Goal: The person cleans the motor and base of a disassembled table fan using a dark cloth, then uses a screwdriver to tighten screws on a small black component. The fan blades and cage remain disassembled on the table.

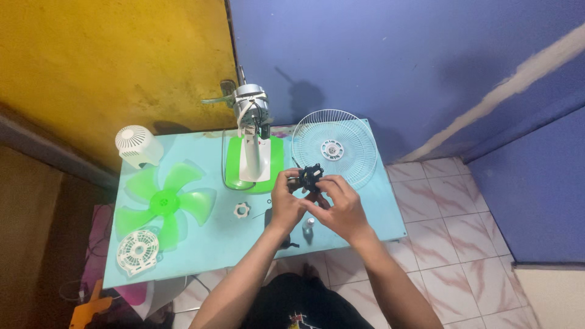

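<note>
Both my hands hold a small black fan part [311, 176] above the light blue table [207, 237]. My left hand [285, 200] grips its left side with the fingers curled around it. My right hand [342, 204] pinches its right side from below. Behind the hands stands the fan's green and white base with the bare motor [253, 131] on top. A white wire grille [334, 147] lies flat just behind my right hand. Under my hands on the table stands a small white bottle [309, 224], beside a dark object partly hidden by my left wrist.
A green fan blade [166, 202] lies at the left, with a white motor cover [138, 145] behind it and a round white slotted piece [138, 251] in front. A white nut [242, 211] lies mid-table. Yellow and blue walls stand behind; tiled floor at the right.
</note>
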